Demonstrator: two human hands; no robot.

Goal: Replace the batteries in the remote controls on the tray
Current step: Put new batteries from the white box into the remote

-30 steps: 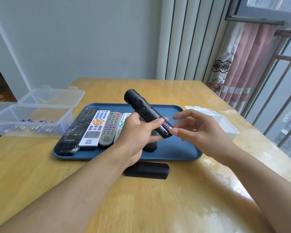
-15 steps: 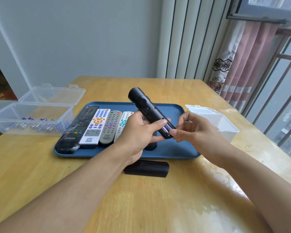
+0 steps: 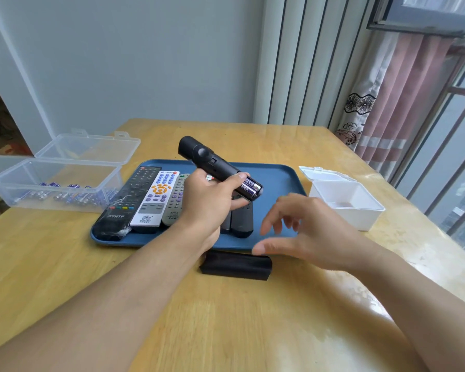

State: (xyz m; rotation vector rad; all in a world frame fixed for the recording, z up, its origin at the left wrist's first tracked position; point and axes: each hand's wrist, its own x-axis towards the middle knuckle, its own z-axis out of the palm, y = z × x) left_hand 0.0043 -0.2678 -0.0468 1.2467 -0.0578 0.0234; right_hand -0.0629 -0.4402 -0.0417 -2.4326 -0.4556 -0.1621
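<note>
My left hand [image 3: 210, 208] grips a black remote [image 3: 210, 162] tilted above the blue tray [image 3: 274, 178], its back uncovered. Two purple batteries [image 3: 249, 187] sit in the open compartment at its near end. My right hand [image 3: 304, 232] hovers lower right of that end, fingers spread, holding nothing. The black battery cover [image 3: 235, 265] lies on the table just in front of the tray. Several other remotes lie side by side on the tray: a black one [image 3: 126, 202], a white one with orange buttons [image 3: 156, 198], a grey one [image 3: 175, 202], and another black one [image 3: 242, 218] under my left hand.
A clear plastic box [image 3: 57, 181] holding several batteries stands open at the left. A small white box [image 3: 346, 202] with its lid up sits right of the tray. The wooden table [image 3: 226, 318] stands by a wall and a curtained window.
My right hand touched the batteries in the compartment, then pulled away down toward the cover with nothing in it. My left hand kept the remote.
</note>
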